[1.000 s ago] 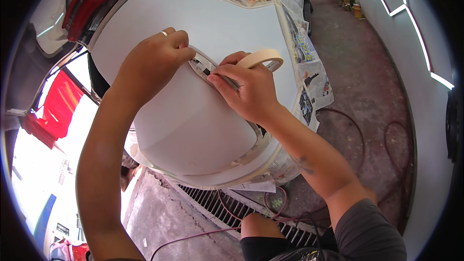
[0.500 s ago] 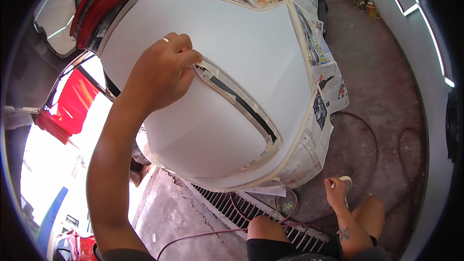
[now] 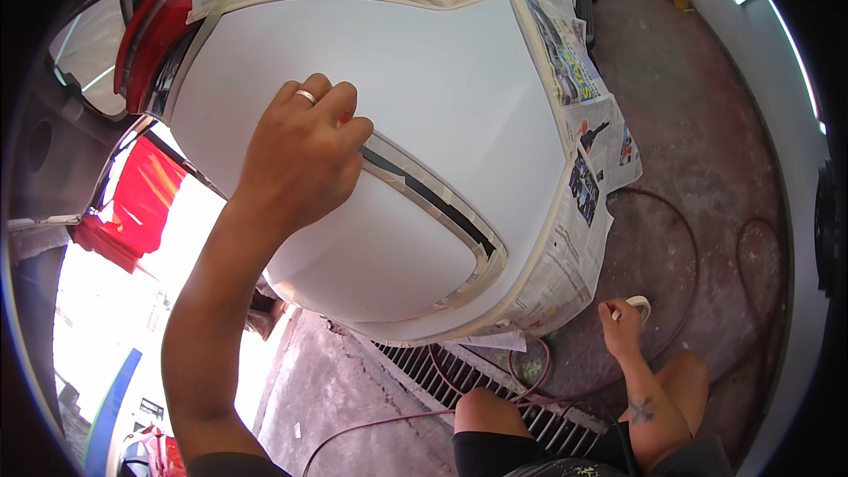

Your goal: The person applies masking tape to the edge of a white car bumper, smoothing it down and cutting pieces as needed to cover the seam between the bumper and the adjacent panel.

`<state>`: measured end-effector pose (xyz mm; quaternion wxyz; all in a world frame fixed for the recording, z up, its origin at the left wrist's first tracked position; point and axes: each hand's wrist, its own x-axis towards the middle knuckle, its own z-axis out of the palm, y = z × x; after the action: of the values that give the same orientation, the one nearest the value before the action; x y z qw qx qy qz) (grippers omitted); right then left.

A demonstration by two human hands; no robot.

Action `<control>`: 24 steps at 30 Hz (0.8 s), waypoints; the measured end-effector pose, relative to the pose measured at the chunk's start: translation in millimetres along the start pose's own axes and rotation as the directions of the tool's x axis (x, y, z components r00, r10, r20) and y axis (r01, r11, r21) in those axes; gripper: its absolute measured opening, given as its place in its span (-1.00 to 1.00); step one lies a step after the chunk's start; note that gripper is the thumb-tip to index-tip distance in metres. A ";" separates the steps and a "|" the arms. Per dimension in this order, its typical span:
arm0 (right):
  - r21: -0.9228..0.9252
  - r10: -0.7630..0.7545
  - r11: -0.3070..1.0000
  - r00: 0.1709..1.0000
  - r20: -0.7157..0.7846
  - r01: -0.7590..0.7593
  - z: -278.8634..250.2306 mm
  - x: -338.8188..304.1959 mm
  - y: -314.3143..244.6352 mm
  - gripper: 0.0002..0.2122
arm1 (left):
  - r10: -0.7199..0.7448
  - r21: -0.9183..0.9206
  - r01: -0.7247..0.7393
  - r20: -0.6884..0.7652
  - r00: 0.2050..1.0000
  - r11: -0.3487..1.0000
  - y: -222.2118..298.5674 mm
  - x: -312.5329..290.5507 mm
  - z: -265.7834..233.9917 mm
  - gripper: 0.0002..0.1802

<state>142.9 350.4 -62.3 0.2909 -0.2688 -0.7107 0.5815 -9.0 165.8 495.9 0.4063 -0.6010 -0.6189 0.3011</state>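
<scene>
My left hand [image 3: 305, 146], a ring on one finger, is closed over a smooth white car body panel [image 3: 424, 53]. Its thumb and curled fingers pinch at the upper end of the masking tape [image 3: 415, 163]; the fingertips hide the exact grip. This tape borders a long, curved dark slot [image 3: 450, 203] in the panel, running down to the right from my hand. At the lower right, my right hand [image 3: 621, 322] is closed on a roll of masking tape [image 3: 642, 306], held beside my knee, away from the car.
Newspaper sheets [image 3: 565, 247] taped along the panel's edges cover its surroundings. Below runs a floor grate [image 3: 424, 371], with a reddish hose [image 3: 389, 420] looping across it. A red car part [image 3: 163, 44] and a red cloth [image 3: 146, 185] are at left; a wall [image 3: 751, 44] bounds the right.
My left hand has shifted slightly down relative to the view, staying by the slot's upper end. The view has moved a little; my right hand still holds the tape roll.
</scene>
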 end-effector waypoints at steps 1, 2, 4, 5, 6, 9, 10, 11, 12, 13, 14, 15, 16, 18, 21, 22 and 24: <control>0.013 0.026 1.000 1.000 0.014 -0.026 -0.2 1.6 -0.5 -0.78 | 0.010 0.005 -0.010 0.001 1.000 1.000 1.5 0.5 0.5 -0.79; 0.024 0.054 0.998 0.998 0.029 -0.055 -1.1 2.0 0.8 -0.78 | 0.019 0.007 -0.019 0.002 1.000 1.000 3.8 0.7 2.5 -0.80; -0.015 0.019 1.000 1.000 0.024 -0.018 -1.1 2.9 7.0 -0.79 | 0.011 -0.019 -0.010 0.030 0.999 1.000 8.9 -0.7 9.5 -0.78; -0.031 -0.005 0.999 1.000 0.021 0.005 -1.0 5.0 11.8 -0.79 | 0.006 -0.026 -0.005 0.042 0.999 1.000 9.9 -0.2 8.7 -0.77; 0.057 0.023 0.998 1.000 0.001 -0.023 1.5 5.7 18.7 -0.81 | -0.021 -0.063 0.023 0.044 0.999 0.998 8.9 0.3 3.7 -0.72; 0.279 0.100 0.956 0.994 -0.038 -0.085 8.3 8.3 43.6 -0.85 | -0.097 -0.070 0.097 0.008 0.995 0.993 -2.1 -6.6 -13.5 -0.58; 0.327 0.122 0.940 0.992 -0.044 -0.101 7.3 10.2 53.3 -0.85 | -0.112 -0.006 0.112 -0.033 0.993 0.994 -7.7 -12.8 -16.8 -0.52; 0.373 0.142 0.921 0.989 -0.045 -0.115 6.0 11.6 56.1 -0.85 | -0.129 0.058 0.133 -0.072 0.989 0.989 -9.9 -18.4 -18.7 -0.47; 0.372 0.175 0.916 0.984 -0.037 -0.149 4.2 11.9 58.9 -0.86 | -0.091 0.074 0.096 -0.071 0.993 0.993 -7.2 -22.7 -16.6 -0.45; 0.372 0.207 0.911 0.978 -0.031 -0.181 1.7 12.1 61.7 -0.85 | -0.053 0.091 0.059 -0.070 0.996 0.994 -3.0 -28.1 -11.2 -0.42; 0.370 0.239 0.904 0.971 -0.020 -0.214 0.2 12.1 61.4 -0.85 | -0.016 0.109 0.023 -0.065 0.998 0.994 0.0 -34.5 -6.6 -0.39; 0.344 0.231 0.915 0.973 -0.012 -0.212 -2.4 12.8 61.1 -0.84 | -0.020 0.126 0.024 -0.036 0.999 0.992 2.0 -38.6 -3.3 -0.39; 0.317 0.223 0.925 0.975 -0.005 -0.209 -5.6 13.7 60.8 -0.84 | -0.024 0.143 0.025 -0.008 1.000 0.989 3.7 -41.7 -0.2 -0.38; 0.281 0.216 0.936 0.976 0.010 -0.210 -9.0 11.9 58.4 -0.83 | -0.025 0.162 0.022 0.014 1.000 0.987 6.1 -49.1 6.6 -0.38; 0.268 0.219 0.939 0.975 0.022 -0.217 -11.3 13.7 51.6 -0.83 | -0.021 0.172 0.022 -0.004 1.000 0.985 2.3 -57.4 11.2 -0.39; 0.263 0.229 0.937 0.973 0.025 -0.228 -12.0 11.4 48.9 -0.84 | -0.028 0.165 0.028 -0.002 1.000 0.986 -1.8 -64.9 11.5 -0.39; 0.201 0.215 0.957 0.976 -0.006 -0.210 -12.1 11.2 57.5 -0.83 | -0.043 0.171 0.054 -0.069 0.997 0.984 -0.3 -59.0 8.1 -0.38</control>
<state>146.6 376.9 -115.8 0.2619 -0.3212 -0.6118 0.6738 -19.2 108.4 483.9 0.4842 -0.5578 -0.5912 0.3239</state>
